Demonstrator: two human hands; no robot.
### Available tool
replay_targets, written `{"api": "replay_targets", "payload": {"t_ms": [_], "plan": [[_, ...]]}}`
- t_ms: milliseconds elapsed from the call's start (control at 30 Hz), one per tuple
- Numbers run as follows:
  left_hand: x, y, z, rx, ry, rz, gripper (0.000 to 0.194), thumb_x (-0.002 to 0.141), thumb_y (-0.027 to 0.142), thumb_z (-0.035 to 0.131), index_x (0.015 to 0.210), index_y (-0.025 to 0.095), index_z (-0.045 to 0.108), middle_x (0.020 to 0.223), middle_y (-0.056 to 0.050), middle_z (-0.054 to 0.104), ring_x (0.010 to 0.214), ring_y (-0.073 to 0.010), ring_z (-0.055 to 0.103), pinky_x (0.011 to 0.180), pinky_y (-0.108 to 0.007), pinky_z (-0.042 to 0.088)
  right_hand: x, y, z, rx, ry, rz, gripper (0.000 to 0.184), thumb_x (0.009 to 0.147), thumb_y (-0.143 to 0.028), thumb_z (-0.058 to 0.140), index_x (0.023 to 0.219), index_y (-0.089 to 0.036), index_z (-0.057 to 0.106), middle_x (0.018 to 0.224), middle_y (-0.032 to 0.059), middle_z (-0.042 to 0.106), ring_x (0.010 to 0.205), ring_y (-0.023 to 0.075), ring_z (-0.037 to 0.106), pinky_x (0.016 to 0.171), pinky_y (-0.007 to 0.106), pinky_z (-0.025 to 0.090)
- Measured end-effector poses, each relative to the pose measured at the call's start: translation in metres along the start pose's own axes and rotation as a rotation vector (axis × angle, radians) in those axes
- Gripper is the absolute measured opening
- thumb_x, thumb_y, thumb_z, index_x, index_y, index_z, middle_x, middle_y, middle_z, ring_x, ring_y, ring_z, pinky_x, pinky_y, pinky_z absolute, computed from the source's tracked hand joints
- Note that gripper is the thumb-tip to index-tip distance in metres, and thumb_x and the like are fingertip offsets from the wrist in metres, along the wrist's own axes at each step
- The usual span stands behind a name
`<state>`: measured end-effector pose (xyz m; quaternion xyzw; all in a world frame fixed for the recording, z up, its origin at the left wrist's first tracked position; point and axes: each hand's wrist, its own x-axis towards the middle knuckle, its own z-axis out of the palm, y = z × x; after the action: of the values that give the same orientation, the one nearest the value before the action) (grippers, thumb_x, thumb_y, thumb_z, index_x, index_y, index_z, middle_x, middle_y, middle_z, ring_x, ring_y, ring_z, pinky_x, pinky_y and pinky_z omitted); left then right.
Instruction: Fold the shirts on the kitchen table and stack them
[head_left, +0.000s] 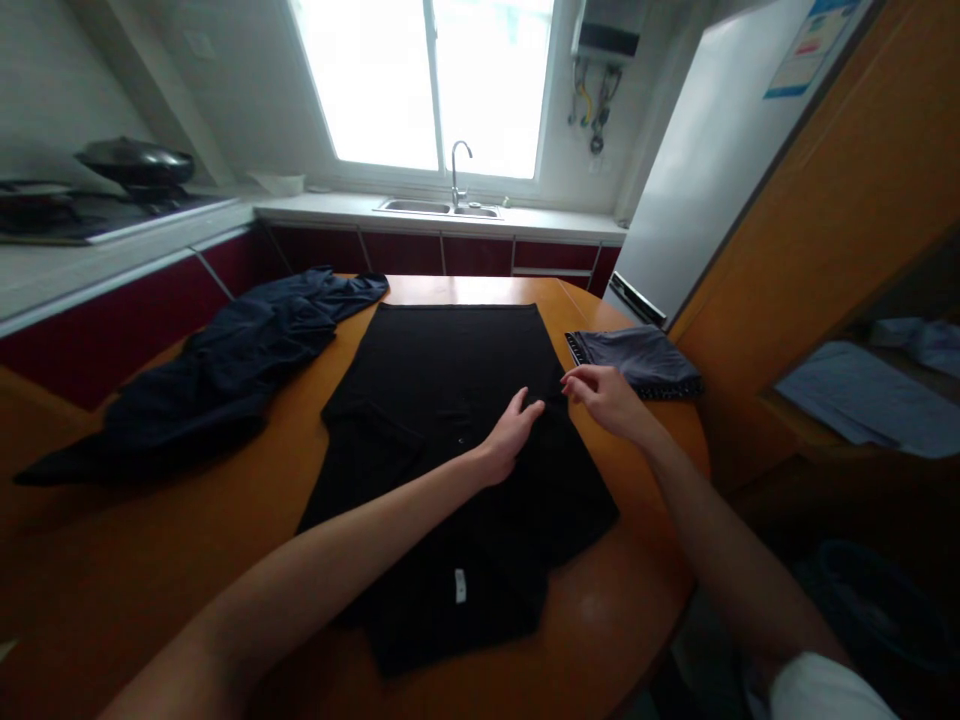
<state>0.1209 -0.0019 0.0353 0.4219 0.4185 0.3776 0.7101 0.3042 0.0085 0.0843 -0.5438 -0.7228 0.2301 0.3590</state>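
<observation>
A black short-sleeved shirt [450, 350] lies spread flat on the wooden table [600, 600], its hem toward the window and its collar end toward me. A small white label [460, 586] shows near the collar. Over the middle right of the shirt is my left hand [511, 437], thumb and forefinger apart, with nothing seen between them. My right hand [606, 398] is at the shirt's right side edge, fingers curled and tips pinched together. Whatever the pinch holds, if anything, is too small to make out.
Left on the table lies a crumpled dark blue garment [225, 350]. A folded grey cloth [637, 355] with a patterned border sits beyond my right hand. Behind are a sink [420, 207], a stove with a wok [135, 162] and a fridge [697, 150]. Folded light cloths [870, 395] rest at right.
</observation>
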Motion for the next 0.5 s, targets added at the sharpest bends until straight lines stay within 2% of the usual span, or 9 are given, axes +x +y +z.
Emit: {"api": "replay_targets", "payload": {"t_ms": [33,100,167,200,300,433,500], "plan": [[0.001,-0.001,-0.002,0.064,0.026,0.023,0.075,0.09,0.034,0.065,0.157,0.028,0.03,0.125,-0.009,0.069,0.105,-0.0247,0.07,0.092,-0.038,0.056,0.011,0.011,0.0,-0.032,0.047,0.017,0.022,0.089,-0.022,0.053,0.09,-0.015,0.074,0.082,0.0076,0.076,0.073,0.0179,0.068,0.067,0.027,0.05],[0.004,-0.004,-0.006,0.24,0.028,0.086,0.069,0.085,0.018,0.064,0.151,0.024,0.044,0.125,-0.009,0.07,0.109,-0.0244,0.068,0.099,-0.038,0.053,0.027,0.035,0.002,-0.06,0.089,0.038,0.023,0.087,-0.017,0.051,0.089,-0.014,0.074,0.083,0.008,0.076,0.072,0.0179,0.067,0.068,0.028,0.05],[0.008,-0.008,-0.009,0.435,0.013,0.183,0.055,0.083,0.01,0.06,0.138,0.016,0.06,0.128,-0.01,0.068,0.118,-0.0256,0.064,0.107,-0.039,0.047,0.035,0.054,0.007,-0.052,0.076,0.025,0.023,0.087,-0.017,0.05,0.089,-0.015,0.074,0.084,0.0078,0.076,0.074,0.0184,0.068,0.071,0.029,0.051],[0.009,-0.009,-0.01,0.516,0.011,0.232,0.052,0.083,0.008,0.059,0.134,0.014,0.063,0.131,-0.012,0.067,0.122,-0.0261,0.062,0.111,-0.039,0.044,0.035,0.062,0.01,-0.04,0.054,0.007,0.023,0.088,-0.017,0.051,0.091,-0.015,0.074,0.085,0.0076,0.076,0.077,0.0187,0.068,0.074,0.029,0.051],[0.014,-0.012,-0.014,0.651,-0.004,0.351,0.054,0.083,0.006,0.058,0.137,0.01,0.061,0.139,-0.013,0.062,0.129,-0.0253,0.057,0.116,-0.038,0.039,0.03,0.076,0.02,-0.007,-0.044,-0.046,0.023,0.09,-0.021,0.054,0.1,-0.016,0.074,0.093,0.0077,0.076,0.085,0.0193,0.069,0.08,0.031,0.052],[0.019,-0.015,-0.018,0.697,-0.068,0.431,0.055,0.083,0.006,0.06,0.137,0.015,0.061,0.138,-0.011,0.062,0.128,-0.0237,0.058,0.116,-0.038,0.04,0.027,0.085,0.024,-0.022,-0.115,-0.106,0.03,0.09,-0.024,0.058,0.117,-0.017,0.07,0.108,0.0078,0.074,0.086,0.0182,0.066,0.08,0.031,0.052],[0.021,-0.016,-0.019,0.708,-0.084,0.467,0.055,0.082,0.005,0.06,0.137,0.015,0.061,0.137,-0.01,0.063,0.127,-0.0234,0.058,0.116,-0.038,0.039,0.029,0.09,0.025,-0.026,-0.136,-0.137,0.029,0.091,-0.024,0.057,0.116,-0.018,0.07,0.109,0.0076,0.074,0.09,0.0188,0.066,0.083,0.032,0.051]]}}
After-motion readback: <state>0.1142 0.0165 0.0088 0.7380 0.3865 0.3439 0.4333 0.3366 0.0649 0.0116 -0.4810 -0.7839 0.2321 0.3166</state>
